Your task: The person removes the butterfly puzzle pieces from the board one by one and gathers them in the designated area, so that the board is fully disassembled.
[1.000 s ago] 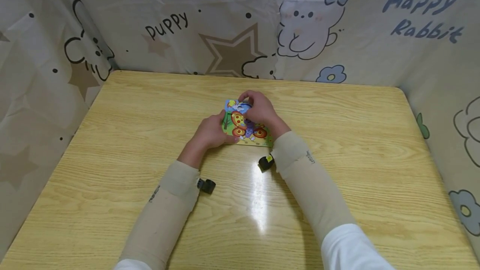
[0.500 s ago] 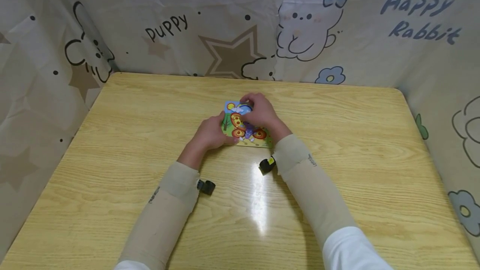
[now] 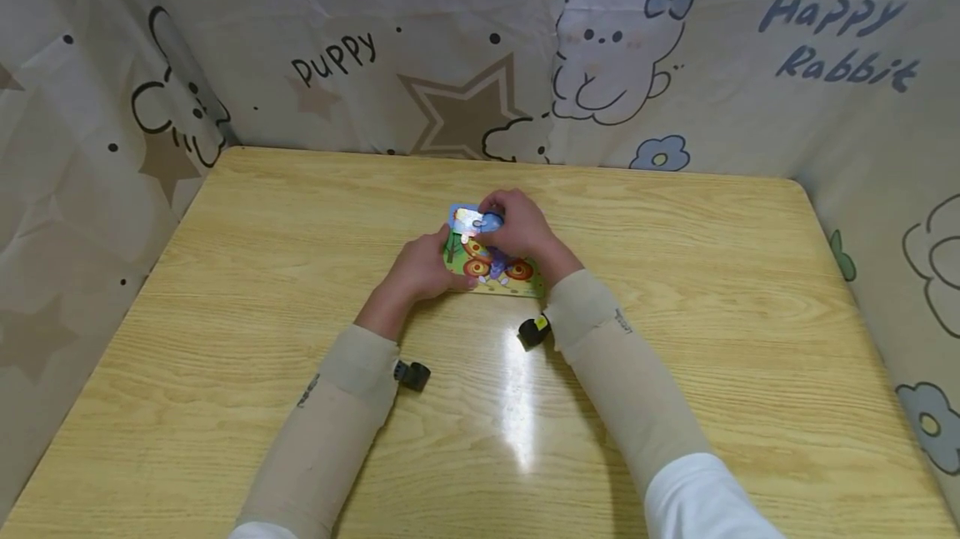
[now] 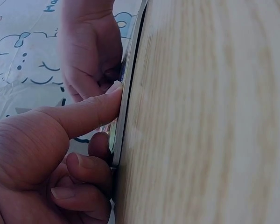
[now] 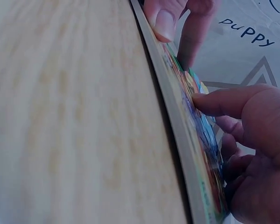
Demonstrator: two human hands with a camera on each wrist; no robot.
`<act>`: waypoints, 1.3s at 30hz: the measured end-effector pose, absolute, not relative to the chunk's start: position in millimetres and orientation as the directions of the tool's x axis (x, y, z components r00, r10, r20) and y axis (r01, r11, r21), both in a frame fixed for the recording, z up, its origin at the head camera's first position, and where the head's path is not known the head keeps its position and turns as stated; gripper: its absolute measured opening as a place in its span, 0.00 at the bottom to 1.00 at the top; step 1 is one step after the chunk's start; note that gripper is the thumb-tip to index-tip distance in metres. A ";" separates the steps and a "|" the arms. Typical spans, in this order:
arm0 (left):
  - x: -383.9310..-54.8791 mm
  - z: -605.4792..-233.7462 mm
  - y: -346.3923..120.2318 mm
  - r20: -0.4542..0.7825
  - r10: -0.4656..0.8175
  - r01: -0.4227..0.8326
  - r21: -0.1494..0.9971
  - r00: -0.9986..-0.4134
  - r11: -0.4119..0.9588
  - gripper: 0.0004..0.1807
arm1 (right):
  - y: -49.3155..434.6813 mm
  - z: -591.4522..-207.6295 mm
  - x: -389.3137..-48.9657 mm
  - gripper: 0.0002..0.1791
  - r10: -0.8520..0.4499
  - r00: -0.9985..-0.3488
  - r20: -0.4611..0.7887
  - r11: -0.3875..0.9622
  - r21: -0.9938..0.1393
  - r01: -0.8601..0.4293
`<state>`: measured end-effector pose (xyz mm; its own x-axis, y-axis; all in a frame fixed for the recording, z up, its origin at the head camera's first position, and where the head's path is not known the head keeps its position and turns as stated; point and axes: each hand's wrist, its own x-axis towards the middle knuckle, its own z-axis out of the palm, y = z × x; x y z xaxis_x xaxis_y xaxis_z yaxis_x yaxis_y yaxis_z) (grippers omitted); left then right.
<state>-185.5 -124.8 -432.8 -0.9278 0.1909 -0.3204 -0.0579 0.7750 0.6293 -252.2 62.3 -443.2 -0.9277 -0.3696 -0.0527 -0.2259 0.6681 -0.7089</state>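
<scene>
A jigsaw puzzle board (image 3: 506, 289) with a colourful butterfly picture lies flat on the table. My left hand (image 3: 420, 264) grips its left edge, thumb at the near-left corner and fingers at the far side. Over the upper part of the board, my right hand (image 3: 522, 224) pinches a sky-coloured puzzle piece (image 3: 467, 222), tilted and shining with glare. Much of the board's right side is hidden under that hand. In the right wrist view, the right thumb (image 5: 214, 101) presses low over the raised pieces, above the board's thin grey edge (image 5: 175, 119).
The wooden table (image 3: 712, 289) extends around the board on every side. A patterned cloth (image 3: 322, 106) with cartoon animals hangs behind it and at both sides. Small black wrist cameras (image 3: 412, 375) sit on the sleeved forearms.
The upper-left piece of the picture has tilted under my right fingers and now catches bright glare. My left hand has stayed on the board's edge.
</scene>
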 end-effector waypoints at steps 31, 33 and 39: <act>-183.0 -429.9 -122.3 -0.365 0.214 -0.128 0.717 -0.906 0.685 0.62 | 62.9 -455.1 -250.0 0.22 -0.346 -0.936 0.069 0.640 -0.712 -0.289; -183.0 -430.1 -122.2 -0.367 0.212 -0.129 0.715 -0.906 0.687 0.62 | 63.0 -454.7 -249.6 0.21 -0.326 -0.943 0.073 0.634 -0.723 -0.275; -182.6 -428.0 -121.6 -0.374 0.205 -0.138 0.712 -0.905 0.689 0.62 | 63.7 -451.8 -248.8 0.18 -0.273 -0.960 0.060 0.637 -0.737 -0.227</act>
<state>-182.6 -121.6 -428.0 -0.9046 0.2050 -0.3737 -0.1379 0.6887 0.7118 -248.8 63.7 -451.8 -0.9602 -0.2729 0.0595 -0.2268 0.6372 -0.7365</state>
